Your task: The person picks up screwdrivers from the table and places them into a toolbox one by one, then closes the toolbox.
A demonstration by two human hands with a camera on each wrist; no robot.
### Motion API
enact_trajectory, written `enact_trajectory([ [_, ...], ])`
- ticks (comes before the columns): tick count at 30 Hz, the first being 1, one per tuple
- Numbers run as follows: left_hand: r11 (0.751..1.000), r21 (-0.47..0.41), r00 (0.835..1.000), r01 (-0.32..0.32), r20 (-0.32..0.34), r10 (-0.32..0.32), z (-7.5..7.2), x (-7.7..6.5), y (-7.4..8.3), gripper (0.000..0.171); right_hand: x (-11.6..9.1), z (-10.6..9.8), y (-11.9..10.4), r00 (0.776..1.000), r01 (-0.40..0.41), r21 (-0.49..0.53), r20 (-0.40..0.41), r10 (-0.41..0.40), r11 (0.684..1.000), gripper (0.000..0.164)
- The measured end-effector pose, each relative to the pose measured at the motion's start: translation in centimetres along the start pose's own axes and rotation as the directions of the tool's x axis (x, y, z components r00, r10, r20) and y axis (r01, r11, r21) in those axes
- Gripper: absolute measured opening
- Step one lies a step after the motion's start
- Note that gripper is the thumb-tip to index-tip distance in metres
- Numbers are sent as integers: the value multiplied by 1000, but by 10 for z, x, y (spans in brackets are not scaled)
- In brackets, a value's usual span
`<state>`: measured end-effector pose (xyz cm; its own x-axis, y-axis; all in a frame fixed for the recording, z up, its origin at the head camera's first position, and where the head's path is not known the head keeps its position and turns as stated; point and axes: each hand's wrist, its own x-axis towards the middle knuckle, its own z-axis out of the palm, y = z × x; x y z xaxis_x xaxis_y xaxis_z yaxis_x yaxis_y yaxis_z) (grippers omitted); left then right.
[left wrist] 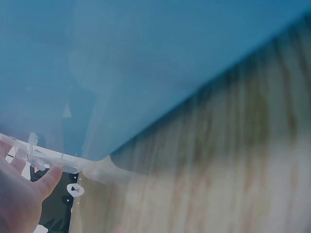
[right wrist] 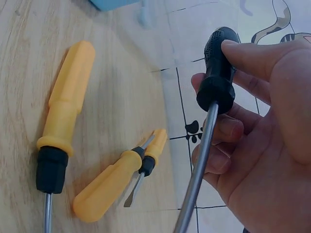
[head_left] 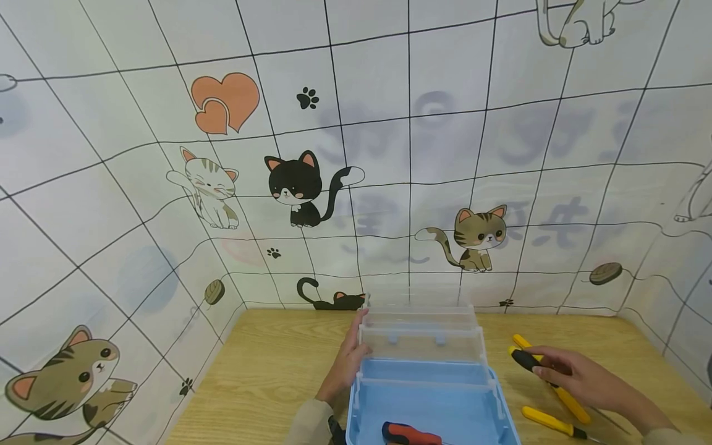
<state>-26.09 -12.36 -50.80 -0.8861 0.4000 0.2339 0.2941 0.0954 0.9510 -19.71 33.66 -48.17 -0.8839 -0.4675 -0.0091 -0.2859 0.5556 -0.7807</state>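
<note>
1. Right hand (head_left: 578,377): near the right edge of the tabletop (head_left: 267,377), fingers and thumb curled round the black-handled screwdriver (right wrist: 217,68), lifted clear of the wood; its metal shaft runs down past the palm.
2. Left hand (head_left: 347,361): fingers laid fairly straight against the left side of the clear lid (head_left: 419,337) of the blue toolbox (head_left: 434,408), steadying it open.
3. Toolbox: stands at the near edge, middle of the tabletop; a red-and-black tool (head_left: 411,434) lies inside.
4. Loose tools: a large yellow screwdriver (right wrist: 60,121) and two small yellow screwdrivers (right wrist: 121,174) lie on the wood just beside the right hand.
5. Step in hand, as judged: gathering tools into the box. The next move likely calls for carrying the held screwdriver leftward over the box rim and lowering it in flat, while the lid is held up.
</note>
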Motion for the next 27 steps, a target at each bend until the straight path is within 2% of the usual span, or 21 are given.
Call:
enact_trajectory([
  [7,1000,4,1000,-7,-2,7,0,0,-3,76,0,-1,-8,1000,-9,-28,-28,9,1000,45],
  [14,1000,1,1000,-13,-23,13,0,8,-33,80,0,-3,-16,997,51,-83,-56,-55,995,41],
  [17,1000,19,999,-14,-37,14,1,8,-37,79,1,-3,-21,997,45,-103,-59,-52,994,41],
  [23,1000,24,999,-17,-39,18,1,7,-36,79,2,-2,-32,998,37,-75,-39,-40,996,44],
  [27,1000,17,999,-18,-31,19,2,5,-25,77,2,-1,-38,998,49,-60,-36,-52,997,42],
])
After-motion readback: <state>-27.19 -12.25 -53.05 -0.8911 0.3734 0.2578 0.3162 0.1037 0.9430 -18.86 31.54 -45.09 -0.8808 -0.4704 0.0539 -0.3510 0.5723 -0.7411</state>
